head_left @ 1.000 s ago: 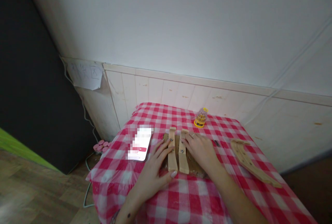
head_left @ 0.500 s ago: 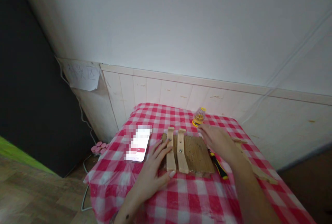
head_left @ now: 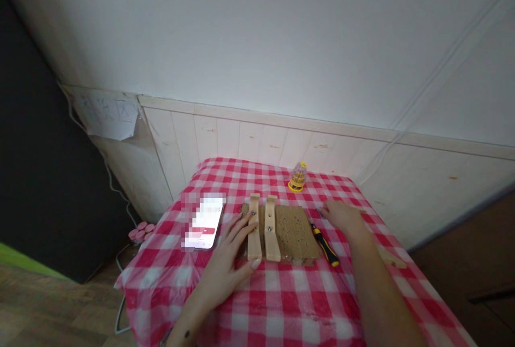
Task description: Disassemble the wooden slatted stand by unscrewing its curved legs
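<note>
A brown wooden board (head_left: 292,231) lies on a red-and-white checked tablecloth (head_left: 281,304). Two pale wooden slats (head_left: 263,226) with screws rest across its left part. My left hand (head_left: 229,253) lies flat with fingers spread, touching the left slat and the board's left edge. My right hand (head_left: 340,215) rests on the cloth to the right of the board, fingers bent downward, just beyond a black-and-yellow screwdriver (head_left: 325,245). Whether it holds anything is not visible.
A phone (head_left: 203,221) lies left of the board. A small yellow screwdriver-bit holder (head_left: 298,176) stands near the wall. A curved wooden piece (head_left: 388,256) lies partly hidden behind my right forearm. A white panelled wall borders the table; pink objects and a cable lie on the floor at left.
My right hand left the slats and moved right off the board, first toward the yellow holder, then down beside the screwdriver. My left hand stayed put. The view shifted slightly.
</note>
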`<state>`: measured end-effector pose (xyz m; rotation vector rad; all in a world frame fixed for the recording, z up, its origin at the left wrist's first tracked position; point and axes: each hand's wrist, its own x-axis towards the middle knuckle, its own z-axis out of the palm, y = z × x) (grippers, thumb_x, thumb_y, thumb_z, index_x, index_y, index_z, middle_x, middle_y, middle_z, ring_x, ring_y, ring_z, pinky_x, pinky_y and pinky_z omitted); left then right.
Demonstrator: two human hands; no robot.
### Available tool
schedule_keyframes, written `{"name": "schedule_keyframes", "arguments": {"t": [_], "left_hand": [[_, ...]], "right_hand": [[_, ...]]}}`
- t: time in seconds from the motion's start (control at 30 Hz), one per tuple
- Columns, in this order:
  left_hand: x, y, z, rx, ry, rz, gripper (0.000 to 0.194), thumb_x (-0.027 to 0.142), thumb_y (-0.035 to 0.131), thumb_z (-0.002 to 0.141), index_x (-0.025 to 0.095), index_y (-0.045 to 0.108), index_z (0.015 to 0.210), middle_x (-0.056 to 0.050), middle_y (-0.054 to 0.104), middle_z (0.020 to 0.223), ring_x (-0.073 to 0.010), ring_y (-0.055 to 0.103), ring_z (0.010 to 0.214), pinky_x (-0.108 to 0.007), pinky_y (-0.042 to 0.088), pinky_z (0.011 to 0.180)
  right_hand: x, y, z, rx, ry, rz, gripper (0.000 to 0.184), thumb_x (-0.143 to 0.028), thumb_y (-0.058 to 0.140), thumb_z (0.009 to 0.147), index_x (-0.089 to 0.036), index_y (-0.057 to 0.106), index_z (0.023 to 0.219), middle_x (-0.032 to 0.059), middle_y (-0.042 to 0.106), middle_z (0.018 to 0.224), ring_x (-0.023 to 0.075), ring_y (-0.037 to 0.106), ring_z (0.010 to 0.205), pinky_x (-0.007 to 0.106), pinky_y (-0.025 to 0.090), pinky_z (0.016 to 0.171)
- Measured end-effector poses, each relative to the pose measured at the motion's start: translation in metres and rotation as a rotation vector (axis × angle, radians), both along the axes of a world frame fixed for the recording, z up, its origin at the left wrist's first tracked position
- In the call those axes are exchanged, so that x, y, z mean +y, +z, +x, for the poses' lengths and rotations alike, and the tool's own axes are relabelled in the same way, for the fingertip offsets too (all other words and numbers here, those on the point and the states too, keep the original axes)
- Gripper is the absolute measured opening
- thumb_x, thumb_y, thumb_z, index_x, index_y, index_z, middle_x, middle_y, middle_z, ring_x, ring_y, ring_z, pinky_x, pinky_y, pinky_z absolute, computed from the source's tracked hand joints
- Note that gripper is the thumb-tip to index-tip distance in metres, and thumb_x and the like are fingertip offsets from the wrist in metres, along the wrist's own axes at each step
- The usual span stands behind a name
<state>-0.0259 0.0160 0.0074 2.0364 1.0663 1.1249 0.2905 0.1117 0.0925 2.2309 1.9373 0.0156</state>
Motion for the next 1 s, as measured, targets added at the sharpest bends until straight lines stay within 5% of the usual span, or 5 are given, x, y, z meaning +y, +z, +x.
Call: {"name": "schedule_keyframes", "arguments": {"t": [0.23, 0.43, 0.57, 0.7, 1.0], "left_hand": [[0.000, 0.002, 0.001, -0.015, 0.010, 0.004, 0.054, 0.048, 0.057, 0.100, 0.031, 0.047, 0.150, -0.008, 0.036, 0.166, -0.0327, 0.025, 0.156, -0.063, 0.026, 0.125], [0.001, -0.002, 0.001, 0.001, 0.007, 0.017, 0.053, 0.045, 0.059, 0.099, 0.030, 0.048, 0.149, -0.008, 0.037, 0.166, -0.0322, 0.023, 0.156, -0.062, 0.026, 0.125], [0.001, -0.003, 0.001, -0.004, 0.011, 0.017, 0.054, 0.045, 0.060, 0.098, 0.031, 0.048, 0.149, -0.007, 0.038, 0.165, -0.0319, 0.025, 0.156, -0.062, 0.027, 0.125], [0.001, -0.001, 0.002, -0.005, 0.013, 0.012, 0.054, 0.046, 0.061, 0.098, 0.032, 0.049, 0.149, -0.007, 0.041, 0.164, -0.0321, 0.026, 0.155, -0.062, 0.029, 0.124], [-0.002, 0.001, 0.001, -0.027, 0.015, -0.023, 0.058, 0.051, 0.060, 0.098, 0.032, 0.046, 0.151, -0.007, 0.036, 0.166, -0.0320, 0.026, 0.156, -0.061, 0.027, 0.125]], "right_hand": [[0.003, -0.005, -0.002, 0.018, -0.023, 0.031, 0.035, -0.036, 0.049, 0.102, -0.014, 0.076, 0.103, 0.0202, 0.078, 0.110, 0.0349, 0.074, 0.105, 0.045, 0.051, 0.082], [-0.006, 0.020, -0.018, 0.059, 0.033, 0.199, 0.046, -0.044, 0.037, 0.105, -0.018, 0.074, 0.097, 0.0139, 0.079, 0.094, 0.0274, 0.074, 0.089, 0.031, 0.044, 0.066], [-0.021, 0.031, -0.050, 0.218, 0.398, 0.290, 0.041, -0.039, 0.041, 0.105, -0.021, 0.072, 0.087, 0.0052, 0.077, 0.080, 0.0195, 0.069, 0.072, 0.027, 0.034, 0.058], [-0.037, 0.019, -0.084, 0.300, 0.773, 0.253, 0.038, -0.042, 0.049, 0.104, -0.020, 0.069, 0.079, 0.0018, 0.073, 0.072, 0.0165, 0.065, 0.065, 0.026, 0.032, 0.057], [-0.039, -0.003, -0.105, 0.212, 0.897, 0.290, 0.032, -0.041, 0.058, 0.102, -0.019, 0.066, 0.081, 0.0043, 0.075, 0.083, 0.0210, 0.069, 0.079, 0.028, 0.043, 0.066]]}}
